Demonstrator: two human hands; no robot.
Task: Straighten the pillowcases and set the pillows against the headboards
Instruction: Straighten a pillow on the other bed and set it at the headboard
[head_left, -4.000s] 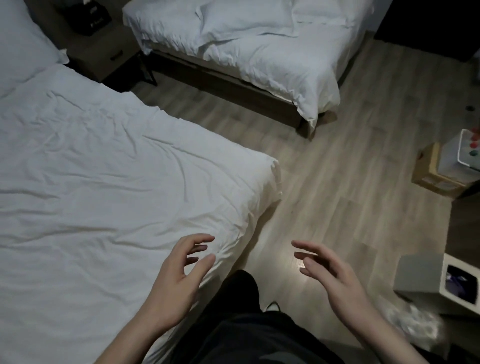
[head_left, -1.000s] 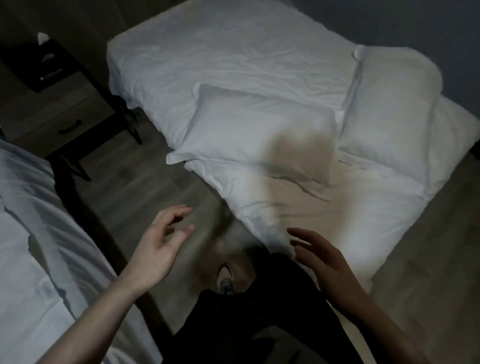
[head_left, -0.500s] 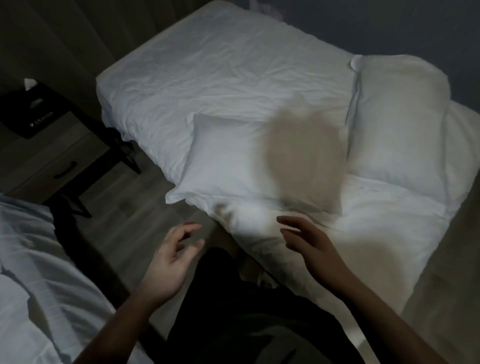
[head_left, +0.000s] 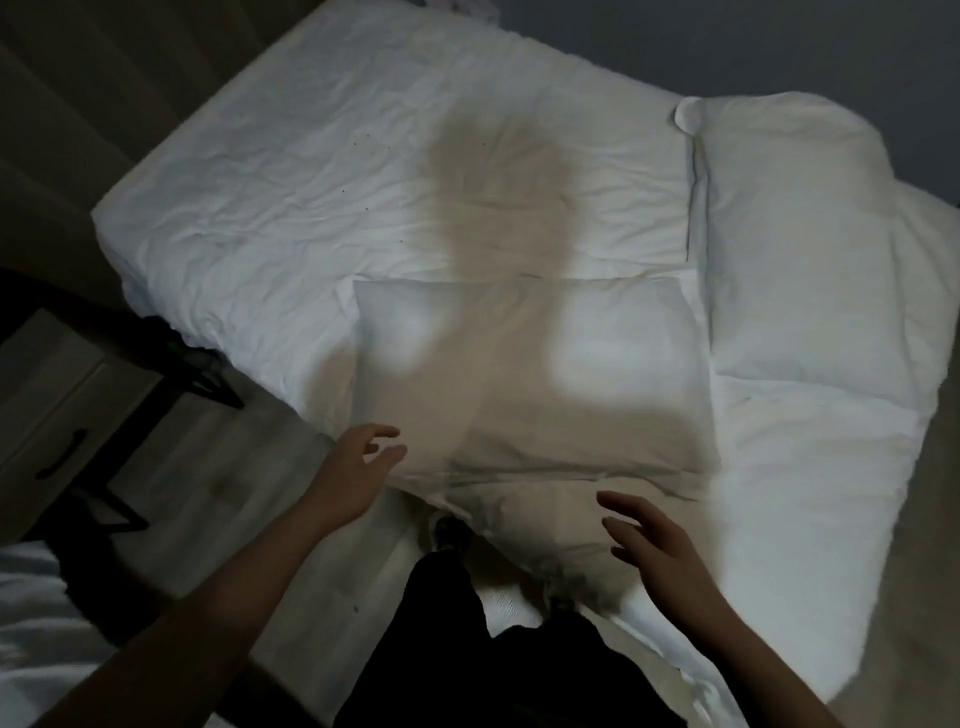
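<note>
A white pillow (head_left: 530, 374) lies flat near the front edge of a white bed (head_left: 363, 156), with my shadow across it. A second white pillow (head_left: 800, 244) lies to its right, close to the dark wall. My left hand (head_left: 353, 467) hovers at the near pillow's front left corner, fingers apart, holding nothing. My right hand (head_left: 654, 545) is spread open just below the pillow's front edge, over the bedding, also holding nothing.
A wooden nightstand (head_left: 52, 415) with a dark handle stands at the left, beside black legs. Another bed's white sheet (head_left: 31, 623) shows at the bottom left. My dark trousers (head_left: 467, 649) and a shoe are between the beds.
I have come closer to the bed, so the near pillow now lies directly under my hands. Both hands have moved forward to its front edge and stay open.
</note>
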